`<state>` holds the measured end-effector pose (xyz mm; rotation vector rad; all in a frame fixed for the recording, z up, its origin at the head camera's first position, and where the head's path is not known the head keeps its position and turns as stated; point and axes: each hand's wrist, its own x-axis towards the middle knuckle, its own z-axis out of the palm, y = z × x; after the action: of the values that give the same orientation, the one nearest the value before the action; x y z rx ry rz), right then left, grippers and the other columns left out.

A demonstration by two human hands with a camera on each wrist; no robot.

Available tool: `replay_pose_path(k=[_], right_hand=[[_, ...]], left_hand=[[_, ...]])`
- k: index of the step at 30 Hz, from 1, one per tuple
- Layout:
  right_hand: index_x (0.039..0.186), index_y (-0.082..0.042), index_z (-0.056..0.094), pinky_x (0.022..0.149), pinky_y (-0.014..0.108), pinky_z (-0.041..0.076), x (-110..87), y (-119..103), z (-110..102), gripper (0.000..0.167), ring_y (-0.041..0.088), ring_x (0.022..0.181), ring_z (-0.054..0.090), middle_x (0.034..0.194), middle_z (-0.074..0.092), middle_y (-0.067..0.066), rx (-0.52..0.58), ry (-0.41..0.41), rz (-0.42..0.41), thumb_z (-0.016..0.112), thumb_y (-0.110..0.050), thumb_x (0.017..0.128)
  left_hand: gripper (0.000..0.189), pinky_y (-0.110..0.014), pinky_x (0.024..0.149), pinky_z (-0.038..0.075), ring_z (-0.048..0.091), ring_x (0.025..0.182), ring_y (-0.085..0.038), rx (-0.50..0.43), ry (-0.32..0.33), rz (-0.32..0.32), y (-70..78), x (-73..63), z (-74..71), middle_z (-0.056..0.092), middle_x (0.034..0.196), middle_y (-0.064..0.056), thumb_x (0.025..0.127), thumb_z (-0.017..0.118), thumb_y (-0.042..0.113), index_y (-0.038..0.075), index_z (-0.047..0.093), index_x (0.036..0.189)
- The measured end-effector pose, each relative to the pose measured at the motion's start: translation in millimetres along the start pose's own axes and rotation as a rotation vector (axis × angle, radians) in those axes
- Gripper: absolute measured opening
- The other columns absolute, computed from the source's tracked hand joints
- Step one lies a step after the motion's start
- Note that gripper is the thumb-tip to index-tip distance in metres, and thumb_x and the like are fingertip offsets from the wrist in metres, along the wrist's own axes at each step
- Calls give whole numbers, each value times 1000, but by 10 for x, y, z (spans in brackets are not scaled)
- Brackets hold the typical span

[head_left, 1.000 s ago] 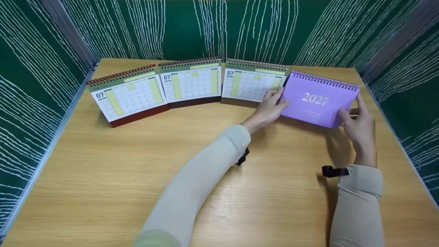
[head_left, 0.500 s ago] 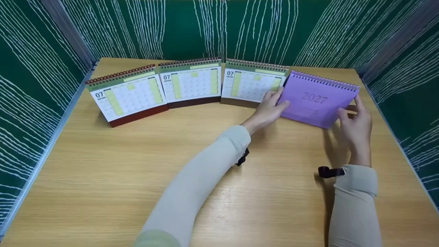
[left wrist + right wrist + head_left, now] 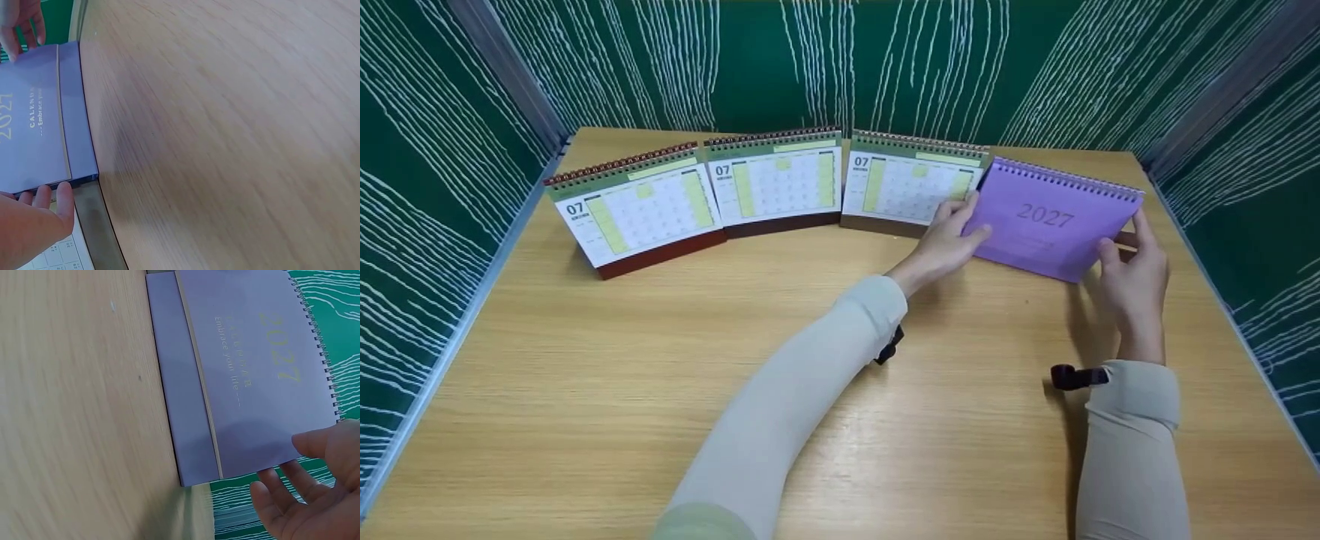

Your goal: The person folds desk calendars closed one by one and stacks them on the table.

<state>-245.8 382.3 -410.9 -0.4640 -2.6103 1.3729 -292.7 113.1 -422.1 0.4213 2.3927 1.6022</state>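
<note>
A purple desk calendar (image 3: 1044, 225) marked 2027 stands tent-like at the right end of a row of calendars, its spiral binding on top. My left hand (image 3: 941, 244) holds its left edge, thumb on the front cover and fingers at the side, overlapping the neighbouring calendar (image 3: 911, 187). At the opposite edge, my right hand (image 3: 1136, 285) holds the purple calendar between a thumb on the front and fingers partly hidden behind. In the right wrist view, the thumb of the right hand (image 3: 315, 484) lies at the cover's edge, with the other fingers bent below it.
Two more calendars, one with a red base (image 3: 637, 214) and one with a dark brown base (image 3: 776, 184), continue the row leftward, open at 07. All stand on a wooden table (image 3: 585, 390). Green panels with white streaks (image 3: 780, 67) enclose the back and sides.
My right hand has shifted slightly left, and the purple calendar's right end has come with it. The gold 2027 lettering now looks dull instead of shiny. My left hand stays nearly still.
</note>
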Motion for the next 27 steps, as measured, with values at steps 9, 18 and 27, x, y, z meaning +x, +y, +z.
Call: replay_pose_path(k=[9, 18, 27], right_hand=[[166, -50, 10, 119, 36, 44, 21, 6, 3, 67, 24, 136, 47, 165, 44, 10, -47, 55, -13, 45, -29, 114], [167, -48, 19, 108, 31, 51, -5, -14, -55, 66, 22, 124, 53, 154, 54, 12, -81, 99, -49, 48, -24, 112], [164, -51, 26, 92, 15, 50, -83, -92, -168, 67, 15, 119, 52, 160, 48, 7, -75, 87, -53, 54, -23, 111]], left_hand=[[70, -22, 123, 29, 37, 151, -12, 22, 19, 14, -4, -4, 11, 33, 165, -2, 110, 57, 34, 26, 21, 170], [70, -21, 120, 32, 41, 146, -12, 11, 33, 44, 6, -28, 24, 37, 160, -3, 108, 61, 28, 26, 25, 169], [72, -17, 116, 34, 44, 139, -9, -28, 14, 61, 46, -88, 1, 41, 154, -2, 107, 64, 27, 22, 27, 169]])
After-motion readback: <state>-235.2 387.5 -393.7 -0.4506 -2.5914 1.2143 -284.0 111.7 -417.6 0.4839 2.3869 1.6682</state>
